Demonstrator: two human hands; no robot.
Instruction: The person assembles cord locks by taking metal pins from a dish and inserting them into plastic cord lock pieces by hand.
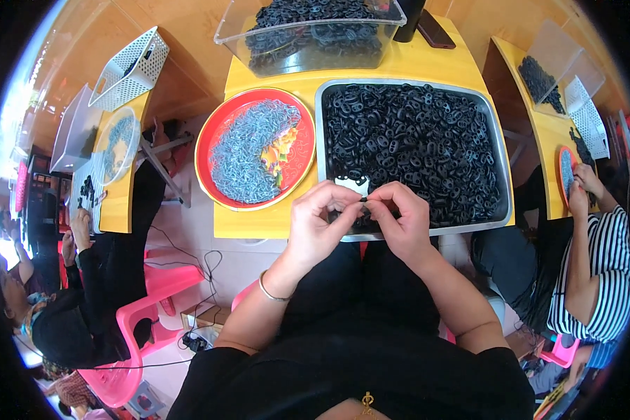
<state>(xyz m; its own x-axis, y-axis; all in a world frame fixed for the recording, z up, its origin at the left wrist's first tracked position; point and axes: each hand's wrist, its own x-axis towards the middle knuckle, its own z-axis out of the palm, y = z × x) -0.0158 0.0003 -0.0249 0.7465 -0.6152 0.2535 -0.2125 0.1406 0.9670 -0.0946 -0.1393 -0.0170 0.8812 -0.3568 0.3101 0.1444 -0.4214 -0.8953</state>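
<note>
My left hand and my right hand meet over the near edge of the metal tray. Their thumbs and forefingers pinch a small black piece between them, mostly covered by the fingertips. The tray holds a thick layer of small black pieces with two holes each. At the tray's near left corner, a bare pale patch shows just behind my fingers. Left of it, a round red tray with a floral pattern carries a heap of small silvery metal bits, too fine to make out singly.
A clear bin of black pieces stands at the back of the yellow table, beside a dark phone-like slab. People work at tables on both sides, one in a striped top. A pink chair and cables are at the left.
</note>
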